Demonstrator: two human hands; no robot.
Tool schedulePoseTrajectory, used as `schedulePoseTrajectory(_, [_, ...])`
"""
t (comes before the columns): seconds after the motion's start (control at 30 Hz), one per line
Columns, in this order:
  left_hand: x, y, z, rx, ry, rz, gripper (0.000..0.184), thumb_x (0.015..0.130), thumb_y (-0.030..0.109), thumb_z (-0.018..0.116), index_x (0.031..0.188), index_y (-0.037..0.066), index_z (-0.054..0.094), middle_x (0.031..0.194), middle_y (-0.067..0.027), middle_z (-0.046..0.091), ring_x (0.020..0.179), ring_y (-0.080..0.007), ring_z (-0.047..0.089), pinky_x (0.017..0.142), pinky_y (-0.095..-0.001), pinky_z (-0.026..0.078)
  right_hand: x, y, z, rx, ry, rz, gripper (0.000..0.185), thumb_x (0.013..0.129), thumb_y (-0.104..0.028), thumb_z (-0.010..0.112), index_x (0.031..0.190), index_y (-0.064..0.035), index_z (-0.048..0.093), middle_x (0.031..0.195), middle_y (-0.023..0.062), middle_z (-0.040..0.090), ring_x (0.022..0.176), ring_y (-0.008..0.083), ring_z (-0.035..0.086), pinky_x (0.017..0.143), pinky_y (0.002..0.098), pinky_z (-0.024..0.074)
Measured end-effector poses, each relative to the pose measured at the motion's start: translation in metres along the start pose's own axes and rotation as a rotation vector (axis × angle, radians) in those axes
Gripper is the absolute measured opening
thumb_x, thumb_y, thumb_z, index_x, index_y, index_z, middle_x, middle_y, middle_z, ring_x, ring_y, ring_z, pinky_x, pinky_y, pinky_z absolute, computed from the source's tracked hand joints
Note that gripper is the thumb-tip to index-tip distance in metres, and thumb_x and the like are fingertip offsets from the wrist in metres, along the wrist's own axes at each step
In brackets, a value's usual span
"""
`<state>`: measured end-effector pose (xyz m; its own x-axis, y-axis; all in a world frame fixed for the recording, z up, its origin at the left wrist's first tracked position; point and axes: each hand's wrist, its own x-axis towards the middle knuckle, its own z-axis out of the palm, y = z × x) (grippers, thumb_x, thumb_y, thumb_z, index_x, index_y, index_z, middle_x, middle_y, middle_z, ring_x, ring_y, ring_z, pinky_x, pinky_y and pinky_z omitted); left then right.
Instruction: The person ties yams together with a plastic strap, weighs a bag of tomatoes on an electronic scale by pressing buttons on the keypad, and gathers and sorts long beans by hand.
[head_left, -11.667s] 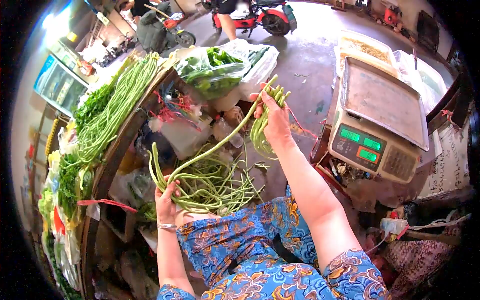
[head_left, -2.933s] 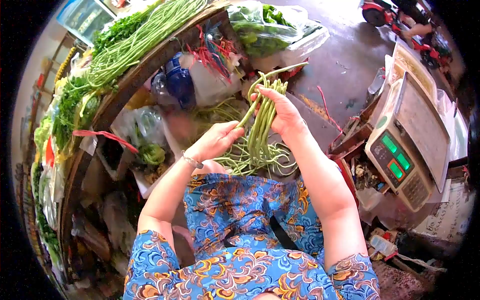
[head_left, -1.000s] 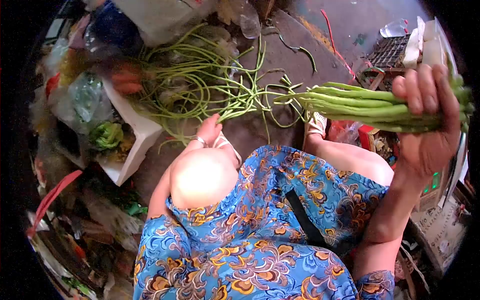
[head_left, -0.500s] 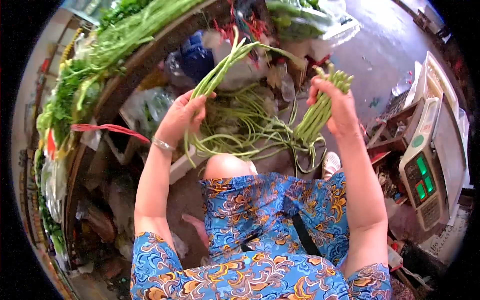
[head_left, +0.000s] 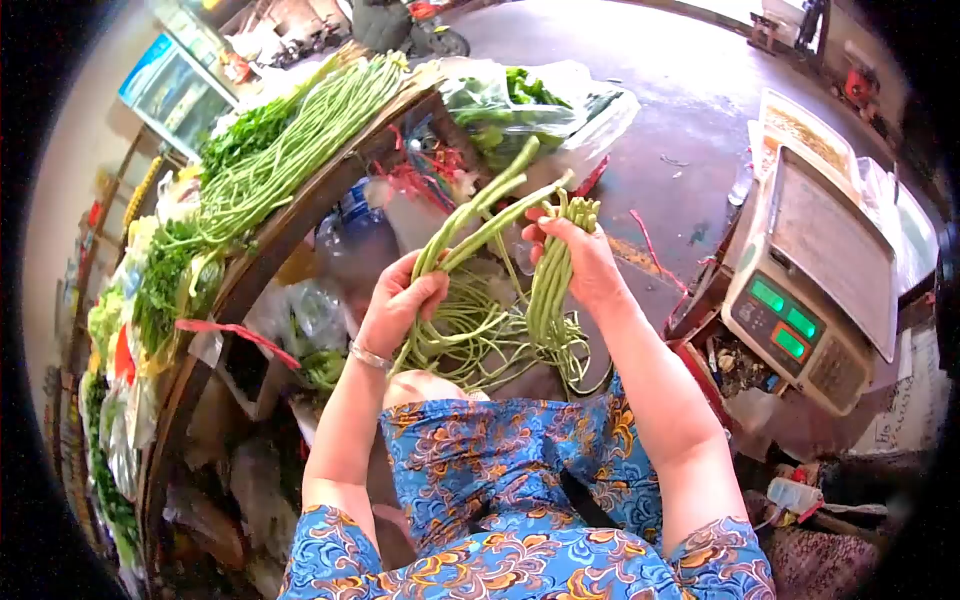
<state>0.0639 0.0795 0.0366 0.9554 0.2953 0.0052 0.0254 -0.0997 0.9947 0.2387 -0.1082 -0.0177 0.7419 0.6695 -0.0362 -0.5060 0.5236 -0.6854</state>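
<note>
Several long green beans [head_left: 462, 222] are pinched in my left hand [head_left: 408, 298], their upper ends pointing up and right. My right hand [head_left: 582, 262] grips a thicker bunch of long beans [head_left: 549, 292], its cut ends gathered level at the top and its length hanging down. The upper ends from the left lie close to the right fingers; whether those fingers also hold one of them I cannot tell. Below both hands, a loose tangle of long beans [head_left: 468, 335] lies in front of my knees.
A wooden-edged stall at left carries long beans [head_left: 310, 145] and leafy greens [head_left: 165, 285]. Bagged greens [head_left: 520, 100] stand at its far end. To the right is a digital scale [head_left: 800, 300] with green figures. Red ties [head_left: 425, 180] hang from the stall's corner.
My right hand has come left and lower with its bunch, closer to my left hand. The beans in my left hand now lean right, towards it. The view has tipped up, showing more floor.
</note>
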Motion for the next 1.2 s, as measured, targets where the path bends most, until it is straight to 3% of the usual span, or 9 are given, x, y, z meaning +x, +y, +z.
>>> schedulePoseTrajectory(0.1, [0.004,-0.006,0.011,0.002,-0.03,-0.002,0.026,0.094,0.013,0.06,0.118,0.004,0.06,0.074,0.0034,0.054,0.055,-0.0025,0.043,0.048,-0.0185,0.033,-0.002,-0.008,-0.008,0.005,0.019,-0.012,0.026,0.089,-0.012,0.06,0.11,0.0013,0.062,0.086,0.0102,0.068,0.067,0.016,0.063,0.059,0.0293,0.0526])
schedulePoseTrajectory(0.17, [0.005,-0.007,0.017,0.018,-0.051,-0.006,0.02,0.092,0.011,0.06,0.11,0.003,0.061,0.074,-0.0005,0.058,0.055,-0.0069,0.048,0.049,-0.0205,0.038,-0.003,-0.013,-0.011,0.024,0.033,0.005,0.027,0.089,-0.013,0.06,0.112,0.001,0.062,0.087,0.0101,0.068,0.067,0.016,0.063,0.06,0.0297,0.0526])
schedulePoseTrajectory(0.23, [0.007,-0.006,0.022,0.0,-0.054,-0.008,0.02,0.092,0.01,0.061,0.111,0.003,0.061,0.074,-0.0011,0.058,0.055,-0.0074,0.049,0.05,-0.021,0.04,-0.004,-0.018,-0.013,0.141,0.049,-0.018,0.02,0.088,-0.01,0.059,0.105,-0.0022,0.063,0.085,0.0103,0.069,0.064,0.0161,0.061,0.057,0.0297,0.051])
schedulePoseTrajectory(0.53, [-0.001,-0.03,0.026,-0.166,0.029,-0.006,0.023,0.091,0.007,0.059,0.113,0.004,0.061,0.079,-0.0065,0.062,0.058,-0.0112,0.054,0.052,-0.0225,0.044,0.006,-0.021,-0.032,0.247,0.126,-0.063,0.017,0.086,-0.012,0.063,0.097,0.0006,0.064,0.076,0.0079,0.064,0.062,0.018,0.061,0.057,0.0305,0.0516])
schedulePoseTrajectory(0.63, [-0.006,-0.041,0.031,-0.2,0.053,0.009,0.023,0.09,0.007,0.06,0.113,0.004,0.061,0.081,-0.0063,0.062,0.06,-0.0114,0.055,0.052,-0.0231,0.044,0.007,-0.02,-0.032,0.273,0.229,0.028,0.015,0.085,-0.011,0.064,0.093,0.0011,0.065,0.074,0.0072,0.063,0.062,0.0171,0.06,0.057,0.0297,0.0516])
schedulePoseTrajectory(1.03, [-0.019,-0.096,0.041,-0.136,0.105,-0.033,0.024,0.092,0.008,0.061,0.115,0.004,0.062,0.08,-0.0002,0.061,0.063,-0.006,0.051,0.054,-0.0213,0.042,0.001,-0.009,-0.012,0.06,0.021,0.07,0.023,0.084,-0.006,0.065,0.105,-0.0005,0.064,0.092,0.01,0.067,0.067,0.0155,0.062,0.058,0.029,0.0534])
schedulePoseTrajectory(1.17, [-0.024,-0.102,0.05,-0.119,0.064,-0.089,0.032,0.091,0.008,0.063,0.122,0.003,0.06,0.083,0.0,0.063,0.064,-0.005,0.051,0.057,-0.0204,0.043,0.009,0.004,-0.013,0.022,0.007,0.115,0.019,0.084,-0.005,0.066,0.103,-0.0024,0.064,0.088,0.0067,0.066,0.067,0.0147,0.062,0.058,0.0286,0.0536])
schedulePoseTrajectory(1.2, [-0.024,-0.101,0.05,-0.126,0.039,-0.107,0.033,0.092,0.009,0.061,0.124,0.003,0.059,0.084,-0.001,0.063,0.065,-0.0059,0.052,0.058,-0.021,0.043,0.011,0.006,-0.014,0.016,0.011,0.111,0.029,0.085,-0.009,0.064,0.112,0.0001,0.063,0.091,0.0098,0.068,0.068,0.0157,0.063,0.062,0.0292,0.0537])
